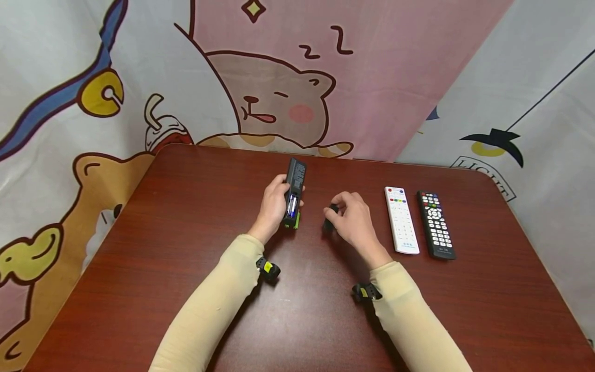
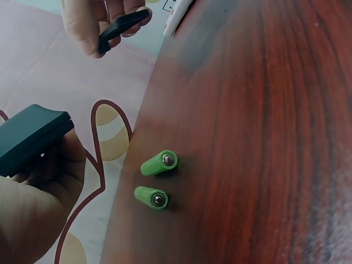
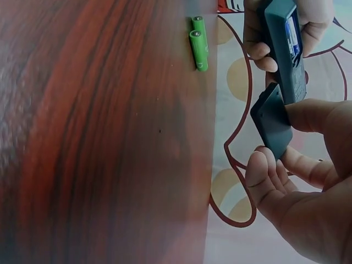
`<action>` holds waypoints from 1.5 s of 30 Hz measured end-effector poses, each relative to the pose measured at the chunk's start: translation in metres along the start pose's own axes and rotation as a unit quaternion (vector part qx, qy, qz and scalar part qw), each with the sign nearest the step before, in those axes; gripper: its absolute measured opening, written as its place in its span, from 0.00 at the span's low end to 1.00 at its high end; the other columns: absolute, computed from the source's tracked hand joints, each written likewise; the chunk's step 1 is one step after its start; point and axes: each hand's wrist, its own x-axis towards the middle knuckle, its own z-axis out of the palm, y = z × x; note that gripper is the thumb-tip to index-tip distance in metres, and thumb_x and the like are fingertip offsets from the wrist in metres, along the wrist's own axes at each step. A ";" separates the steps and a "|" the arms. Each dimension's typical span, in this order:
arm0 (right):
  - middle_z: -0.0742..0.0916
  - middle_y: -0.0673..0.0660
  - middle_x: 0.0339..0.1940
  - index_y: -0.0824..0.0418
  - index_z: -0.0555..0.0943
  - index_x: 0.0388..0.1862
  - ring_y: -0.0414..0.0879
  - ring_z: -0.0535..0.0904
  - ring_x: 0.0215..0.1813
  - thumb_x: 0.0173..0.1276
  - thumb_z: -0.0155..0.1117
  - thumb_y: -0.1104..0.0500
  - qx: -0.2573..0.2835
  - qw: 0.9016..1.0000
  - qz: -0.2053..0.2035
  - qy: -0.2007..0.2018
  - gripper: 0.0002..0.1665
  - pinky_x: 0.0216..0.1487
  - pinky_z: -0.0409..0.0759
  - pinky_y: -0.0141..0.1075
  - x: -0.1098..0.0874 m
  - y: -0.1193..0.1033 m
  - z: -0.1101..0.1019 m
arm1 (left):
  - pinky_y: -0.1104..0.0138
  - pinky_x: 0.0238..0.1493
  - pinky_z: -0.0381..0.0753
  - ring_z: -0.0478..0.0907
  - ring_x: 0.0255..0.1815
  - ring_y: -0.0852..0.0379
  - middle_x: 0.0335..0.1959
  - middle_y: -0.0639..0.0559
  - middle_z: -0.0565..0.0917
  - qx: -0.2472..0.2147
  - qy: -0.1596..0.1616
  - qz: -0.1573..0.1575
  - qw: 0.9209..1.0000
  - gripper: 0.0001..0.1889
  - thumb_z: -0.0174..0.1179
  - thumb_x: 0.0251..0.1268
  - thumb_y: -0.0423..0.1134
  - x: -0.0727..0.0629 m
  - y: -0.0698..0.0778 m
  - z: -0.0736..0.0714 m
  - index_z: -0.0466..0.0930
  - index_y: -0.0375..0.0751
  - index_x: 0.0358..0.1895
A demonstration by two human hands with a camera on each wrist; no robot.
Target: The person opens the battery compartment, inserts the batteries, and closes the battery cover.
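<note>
My left hand (image 1: 270, 207) grips a black remote control (image 1: 299, 176), its back turned up and its battery compartment uncovered. Batteries with blue and silver wrappers (image 3: 292, 37) lie inside that compartment. To the right, a little apart from the remote, my right hand (image 1: 357, 221) pinches the black battery cover (image 3: 269, 121) between thumb and fingers. Two green batteries lie side by side on the table: one battery (image 2: 154, 167) and another battery (image 2: 146, 194). In the head view the remote and left hand mostly hide them.
A white remote control (image 1: 401, 221) and a black remote control (image 1: 436, 225) lie side by side on the brown table (image 1: 288, 320), right of my right hand. Behind the table's far edge hangs a cartoon-printed cloth (image 1: 372, 93).
</note>
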 end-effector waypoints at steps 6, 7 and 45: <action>0.81 0.63 0.41 0.67 0.82 0.47 0.55 0.80 0.40 0.68 0.71 0.58 0.015 1.000 -0.010 0.016 0.15 0.47 0.77 0.50 -0.001 -0.004 0.003 | 0.65 0.29 0.81 0.82 0.31 0.47 0.55 0.29 0.82 0.002 0.001 -0.003 1.000 0.20 0.35 0.78 0.34 0.000 0.000 0.001 0.73 0.32 0.61; 0.81 0.63 0.41 0.67 0.82 0.47 0.56 0.80 0.40 0.68 0.71 0.57 0.017 1.000 -0.010 0.017 0.16 0.47 0.77 0.50 -0.001 -0.005 0.003 | 0.65 0.30 0.81 0.82 0.31 0.46 0.55 0.30 0.83 0.002 0.001 -0.003 1.000 0.20 0.35 0.78 0.34 0.000 0.001 0.001 0.73 0.32 0.61; 0.82 0.63 0.41 0.66 0.81 0.46 0.57 0.83 0.40 0.67 0.73 0.58 0.068 0.995 -0.056 0.046 0.15 0.44 0.80 0.48 0.004 -0.039 0.020 | 0.64 0.41 0.81 0.81 0.41 0.51 0.53 0.32 0.83 0.047 -0.006 0.019 0.999 0.20 0.37 0.77 0.35 -0.001 -0.002 0.005 0.76 0.33 0.60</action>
